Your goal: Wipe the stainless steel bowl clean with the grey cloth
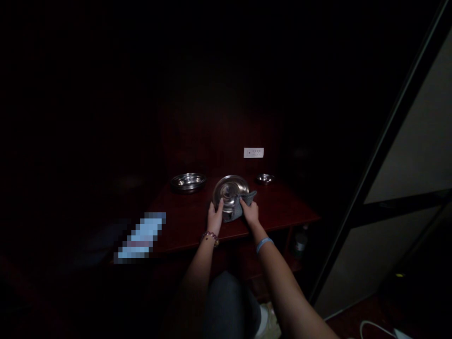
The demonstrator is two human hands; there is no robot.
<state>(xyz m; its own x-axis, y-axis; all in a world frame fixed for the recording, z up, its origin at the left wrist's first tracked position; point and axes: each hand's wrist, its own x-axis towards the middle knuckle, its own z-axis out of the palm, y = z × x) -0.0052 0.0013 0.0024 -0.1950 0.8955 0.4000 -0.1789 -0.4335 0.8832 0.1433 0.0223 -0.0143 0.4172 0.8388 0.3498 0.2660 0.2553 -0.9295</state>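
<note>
On my head view, the plate (230,184) is located above the near half of the table (282,205), between both hands, with its face tilted up toward the camera; I cannot tell whether its lower edge contacts the surface. The plate is round, of bare silver-coloured metal with a glossy finish. Its rim is wide, and ring-shaped contours run around the middle. Bright highlights lie beside dark grey reflections, strongest near the centre; I cannot tell whether I am viewing the inside or the underside. The left hand (214,220) has its grip closed on the lower left edge, thumb laid on the face. The right hand (250,213) has its grip closed on the cloth (238,209), thumb uppermost. The cloth is grey, folded, and covers the lower right part of the plate; whatever lies beneath it is hidden from me. Reference items: shiny metal dishes (188,181), nested, at the rear left of the table; one small metal bowl (265,179) at the rear right; a white socket (254,152) on the wall behind. Lighting is dim throughout.
</note>
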